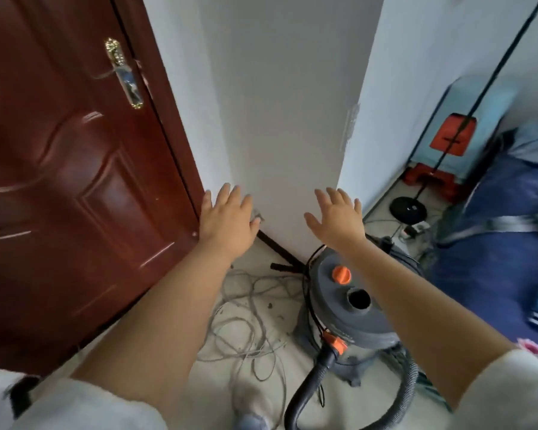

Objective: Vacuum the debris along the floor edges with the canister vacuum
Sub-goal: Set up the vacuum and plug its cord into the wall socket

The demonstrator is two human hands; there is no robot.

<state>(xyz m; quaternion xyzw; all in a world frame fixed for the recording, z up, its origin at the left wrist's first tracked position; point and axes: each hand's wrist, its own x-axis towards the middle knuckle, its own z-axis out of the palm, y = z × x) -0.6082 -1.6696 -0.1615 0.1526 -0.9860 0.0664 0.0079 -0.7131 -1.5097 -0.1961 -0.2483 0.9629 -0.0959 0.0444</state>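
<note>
A grey canister vacuum [345, 308] with an orange knob and an open round port on its lid stands on the floor at the foot of the white wall corner. Its black hose [311, 389] leaves an orange fitting low on the drum and curves toward me. A black nozzle [284, 266] lies on the floor by the dark baseboard. Small dark specks of debris [269, 305] dot the pale floor beside the drum. My left hand [227, 220] and my right hand [339, 217] are both held out in front of the wall, fingers spread, holding nothing.
A dark red door [69, 187] stands on the left. A tangle of grey cable [246, 324] lies on the floor between door and vacuum. On the right are a bed with blue bedding [494, 243], a black lamp-stand base [409, 208], a power strip and a red stool.
</note>
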